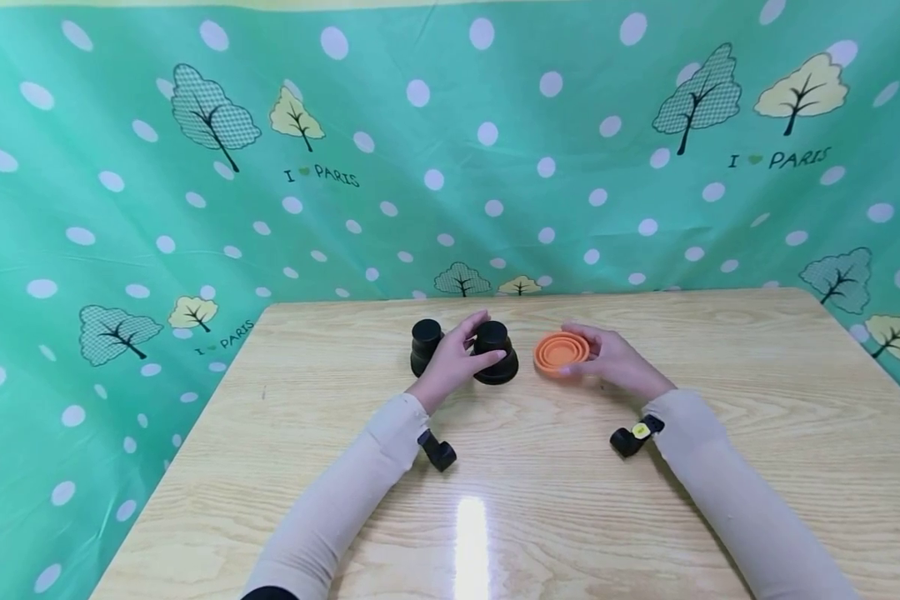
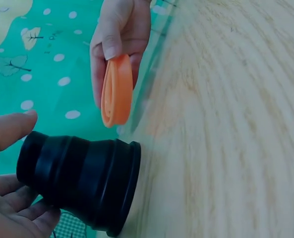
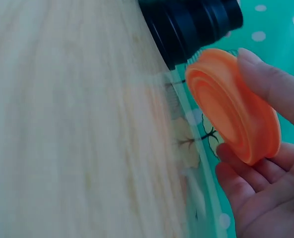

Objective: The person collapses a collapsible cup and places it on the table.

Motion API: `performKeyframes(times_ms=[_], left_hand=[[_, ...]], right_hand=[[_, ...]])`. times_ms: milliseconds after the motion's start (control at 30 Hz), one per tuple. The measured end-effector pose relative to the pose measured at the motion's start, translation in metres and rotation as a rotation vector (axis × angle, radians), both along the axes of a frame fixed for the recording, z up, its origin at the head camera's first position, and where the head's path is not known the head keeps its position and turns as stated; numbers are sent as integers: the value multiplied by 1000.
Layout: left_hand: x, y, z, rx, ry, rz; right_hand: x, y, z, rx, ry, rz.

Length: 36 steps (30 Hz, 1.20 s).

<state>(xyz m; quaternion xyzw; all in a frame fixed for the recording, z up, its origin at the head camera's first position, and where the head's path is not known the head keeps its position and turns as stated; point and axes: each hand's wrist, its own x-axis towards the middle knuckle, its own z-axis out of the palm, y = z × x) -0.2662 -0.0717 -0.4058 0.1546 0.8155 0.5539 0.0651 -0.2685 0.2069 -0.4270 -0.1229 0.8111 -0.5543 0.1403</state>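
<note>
The stepped black cup (image 2: 82,178) had its wide end down. A flattened orange cup (image 1: 562,353), its rings nested, was to the right.

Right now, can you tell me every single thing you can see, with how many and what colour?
Orange cup: one, orange, squashed flat, in the right hand
Black cups: two, black, one by the left hand's fingers, the other partly behind that hand
Table: one, pale wood, under the arms
Glare: one, white, on the table's near part
Cloth: one, green with pale dots, trees and lettering, behind the table
Wrist cameras: two, black, one per wrist, the right one yellow-stickered
Sleeves: two, pale, on both arms
Hands: two, bare, left and right
</note>
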Motion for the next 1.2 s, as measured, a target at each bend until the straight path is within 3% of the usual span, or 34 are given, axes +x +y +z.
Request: performKeyframes(times_ms=[333,733,1200], left_hand=[[-2,3,-5,56,12,28],[-4,2,-8,122,44,32],[-1,-1,-2,73,9,48]], right_hand=[[0,5,-7,-73,-40,33],[-1,6,-10,-44,-11,78],[1,10,-9,52,-14,101]])
